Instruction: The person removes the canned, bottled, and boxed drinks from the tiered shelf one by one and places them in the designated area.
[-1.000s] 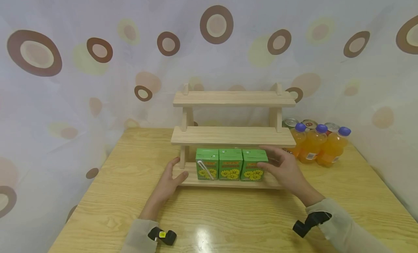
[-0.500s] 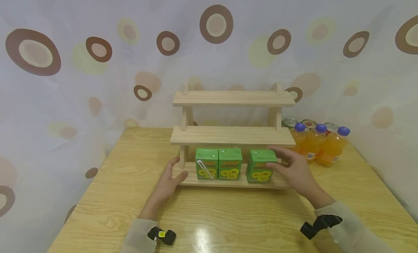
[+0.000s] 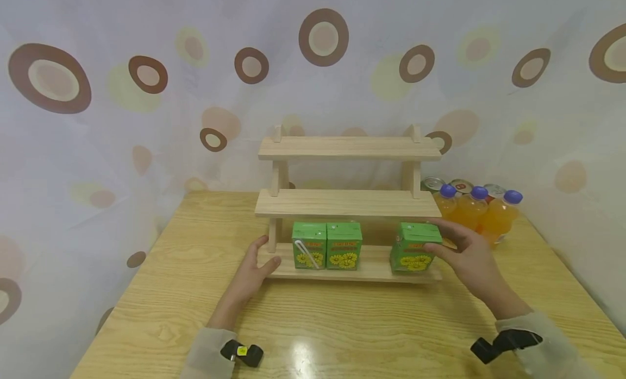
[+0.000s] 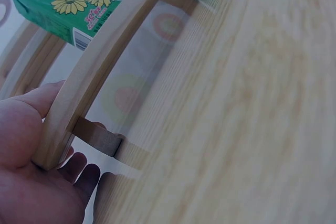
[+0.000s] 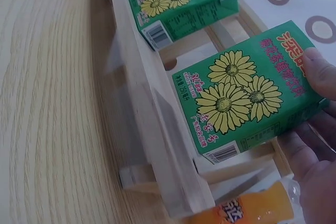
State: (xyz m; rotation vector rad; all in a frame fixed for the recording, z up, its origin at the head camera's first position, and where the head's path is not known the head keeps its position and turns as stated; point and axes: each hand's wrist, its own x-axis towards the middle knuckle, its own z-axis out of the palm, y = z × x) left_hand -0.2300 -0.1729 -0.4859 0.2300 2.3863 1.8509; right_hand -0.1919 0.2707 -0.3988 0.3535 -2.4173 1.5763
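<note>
My right hand [image 3: 469, 259] pinches a green drink carton [image 5: 236, 93] printed with yellow flowers, thumb on its front and fingers behind. That carton is over the right part of the bottom board of a wooden three-tier shelf [image 3: 348, 203], slightly turned. Two matching drink cartons, a left one [image 3: 310, 246] with a straw on its front and one beside it [image 3: 344, 246], stand side by side on the bottom board's left half. My left hand [image 4: 37, 150] grips the left end of that board, thumb on top and fingers beneath.
Orange soda bottles with purple caps [image 3: 501, 219] stand right of the shelf, partly behind my right hand. Several drink cans [image 3: 461, 186] are behind them. The wood-grain table [image 3: 342, 330] carries everything, and a patterned cloth [image 3: 146, 124] hangs behind.
My right hand has carried the rightmost drink carton from beside the middle one to the right, leaving a wide gap. The left hand has stayed at the shelf's left end.
</note>
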